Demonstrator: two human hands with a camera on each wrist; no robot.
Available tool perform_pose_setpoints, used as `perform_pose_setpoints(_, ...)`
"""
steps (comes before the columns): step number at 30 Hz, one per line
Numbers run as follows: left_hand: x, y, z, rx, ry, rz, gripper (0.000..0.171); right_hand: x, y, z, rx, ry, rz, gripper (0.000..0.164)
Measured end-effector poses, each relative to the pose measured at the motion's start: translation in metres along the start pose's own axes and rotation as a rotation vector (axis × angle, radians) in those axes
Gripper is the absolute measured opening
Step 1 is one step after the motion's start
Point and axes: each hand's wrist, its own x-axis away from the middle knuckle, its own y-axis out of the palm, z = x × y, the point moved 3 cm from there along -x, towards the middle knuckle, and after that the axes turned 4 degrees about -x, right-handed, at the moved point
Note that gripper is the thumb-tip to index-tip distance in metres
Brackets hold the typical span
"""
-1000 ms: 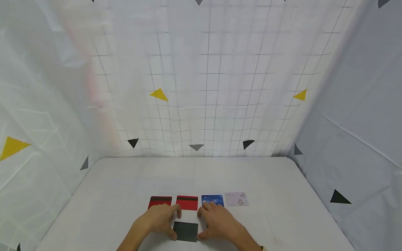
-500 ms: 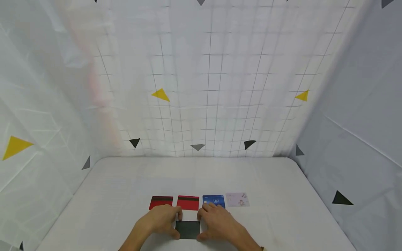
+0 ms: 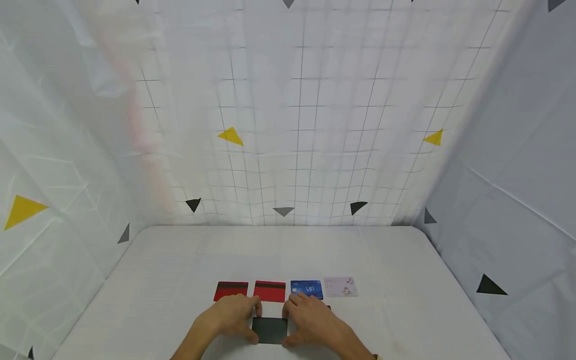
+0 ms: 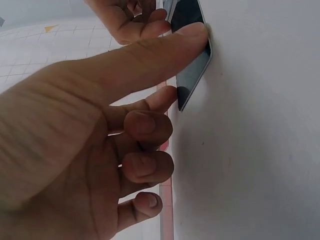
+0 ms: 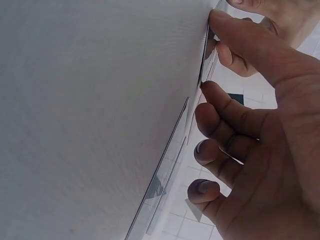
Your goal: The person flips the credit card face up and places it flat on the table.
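A plain dark card (image 3: 270, 330) lies flat near the front of the white table, its long sides running left to right. My left hand (image 3: 231, 316) holds its left end, thumb at the near corner and index finger at the far one. At the right end my right hand (image 3: 315, 320) does the same with thumb and index finger. The left wrist view shows the left thumb (image 4: 150, 62) over the edge of the card (image 4: 192, 75). The other fingers of both hands are bent beside it. A small dark corner peeks out beyond the right hand, mostly hidden.
Behind the hands runs a row of cards: a red card (image 3: 231, 290) with a dark stripe, a second red card (image 3: 269, 291), a blue VIP card (image 3: 306, 289) and a pale flowered card (image 3: 340, 287). White sheeting (image 3: 279, 165) walls the table (image 3: 180, 255).
The dark card has turned slightly, from a small tilt to straight, between the hands. Both hands stay nearly in place. The whole head view has shifted a little.
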Motion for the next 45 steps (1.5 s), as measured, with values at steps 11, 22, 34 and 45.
perform_pose_setpoints(11,-0.004,0.001,-0.001,-0.008,-0.025,-0.032,0.049,-0.001,0.0,0.001,-0.025,0.023,-0.016,0.045)
perform_pose_setpoints(22,0.0,-0.003,0.001,-0.066,0.055,0.021,0.046,0.0,-0.002,-0.001,-0.007,-0.015,-0.009,0.05)
perform_pose_setpoints(34,-0.004,-0.004,-0.001,-0.091,0.108,0.08,0.046,0.0,-0.003,0.001,0.033,-0.017,0.013,0.056)
perform_pose_setpoints(45,-0.002,-0.012,-0.007,0.074,0.123,0.095,0.048,0.0,-0.011,0.01,-0.011,-0.029,0.097,0.053)
